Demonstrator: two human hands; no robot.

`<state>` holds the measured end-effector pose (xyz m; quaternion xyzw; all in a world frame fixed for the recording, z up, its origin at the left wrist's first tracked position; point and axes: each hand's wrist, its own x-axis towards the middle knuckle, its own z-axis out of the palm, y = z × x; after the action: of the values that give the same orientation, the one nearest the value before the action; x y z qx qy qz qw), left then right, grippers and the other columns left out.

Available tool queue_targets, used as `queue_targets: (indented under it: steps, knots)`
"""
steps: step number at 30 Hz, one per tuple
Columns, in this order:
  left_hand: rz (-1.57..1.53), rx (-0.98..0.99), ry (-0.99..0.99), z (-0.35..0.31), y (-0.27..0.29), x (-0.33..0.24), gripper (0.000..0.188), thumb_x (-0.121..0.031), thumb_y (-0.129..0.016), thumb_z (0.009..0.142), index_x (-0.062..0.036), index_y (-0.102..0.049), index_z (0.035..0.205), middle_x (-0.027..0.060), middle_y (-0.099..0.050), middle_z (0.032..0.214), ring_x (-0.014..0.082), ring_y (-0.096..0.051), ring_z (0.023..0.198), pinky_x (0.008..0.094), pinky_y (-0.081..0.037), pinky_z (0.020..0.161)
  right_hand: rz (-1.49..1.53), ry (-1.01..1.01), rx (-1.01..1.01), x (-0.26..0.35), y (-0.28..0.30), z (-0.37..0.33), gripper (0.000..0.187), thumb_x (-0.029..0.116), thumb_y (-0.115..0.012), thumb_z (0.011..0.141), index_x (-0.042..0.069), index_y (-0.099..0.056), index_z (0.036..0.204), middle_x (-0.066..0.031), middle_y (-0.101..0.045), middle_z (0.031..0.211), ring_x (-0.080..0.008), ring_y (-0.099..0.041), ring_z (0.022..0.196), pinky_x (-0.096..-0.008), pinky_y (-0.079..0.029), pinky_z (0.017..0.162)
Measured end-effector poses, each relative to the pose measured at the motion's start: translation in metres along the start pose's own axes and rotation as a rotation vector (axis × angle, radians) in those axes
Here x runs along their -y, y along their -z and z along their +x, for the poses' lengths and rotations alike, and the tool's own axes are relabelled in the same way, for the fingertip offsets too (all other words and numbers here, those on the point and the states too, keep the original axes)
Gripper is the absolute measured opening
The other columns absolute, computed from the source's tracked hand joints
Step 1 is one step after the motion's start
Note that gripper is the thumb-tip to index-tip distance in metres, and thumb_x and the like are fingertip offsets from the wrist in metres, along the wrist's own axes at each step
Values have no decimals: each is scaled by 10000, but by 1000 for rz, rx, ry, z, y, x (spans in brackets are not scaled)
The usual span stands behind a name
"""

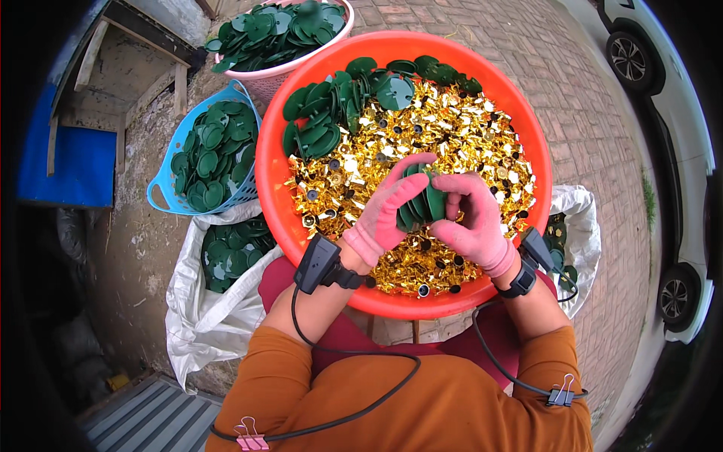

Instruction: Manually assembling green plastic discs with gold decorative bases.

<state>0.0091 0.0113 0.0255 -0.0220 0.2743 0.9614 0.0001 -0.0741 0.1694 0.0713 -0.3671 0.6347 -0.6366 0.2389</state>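
Pink gloves (pixel 363 242) cover left hand (pixel 388 207) and right hand (pixel 476 226), worn with black wrist modules (pixel 318 264) and cables (pixel 361 351), a rust-brown top (pixel 444 407), pink binder clip (pixel 252 441), black binder clip (pixel 561 396) and maroon trousers (pixel 482 339).

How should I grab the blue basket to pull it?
Probably by the looped handle at the near-left end of the blue basket, coming from your left: it sticks outward and has an opening to grip through. The far end is crowded by the pink basket.
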Motion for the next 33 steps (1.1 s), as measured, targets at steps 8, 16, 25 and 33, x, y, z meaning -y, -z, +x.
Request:
queue_targets:
  steps: [8,16,25,33]
  knots:
    - [51,1,-58,-1,-4,-1,672,-283,-682,909,-41,-353,1443,98,-594,1152,225,-618,1055,352,-508,923,-376,298,-73,-9,-4,5,498,131,-806,684,72,-632,1147,-47,-541,917,-143,-465,689,-297,-410,665]
    - [202,-49,-12,-11,-7,-23,633,-187,-691,832,-55,-430,1394,139,-591,1164,246,-623,1013,369,-522,875,-150,172,146,-3,1,7,468,85,-720,771,67,-581,1218,-15,-522,894,-137,-514,803,-293,-432,744]
    - [66,-140,-184,-21,9,-62,506,-168,-667,890,-89,-477,1353,143,-594,1202,232,-649,993,409,-584,821,-808,-160,10,-17,58,6,199,121,-670,829,60,-683,1017,-109,-662,885,-227,-632,796,-338,-505,724]
    - [206,-158,-20,-28,7,-38,580,-147,-698,836,-76,-463,1361,127,-597,1190,214,-632,1006,352,-572,810,-994,-178,295,-24,45,-11,262,124,-709,790,40,-657,1033,-148,-610,977,-317,-627,877,-397,-512,770]
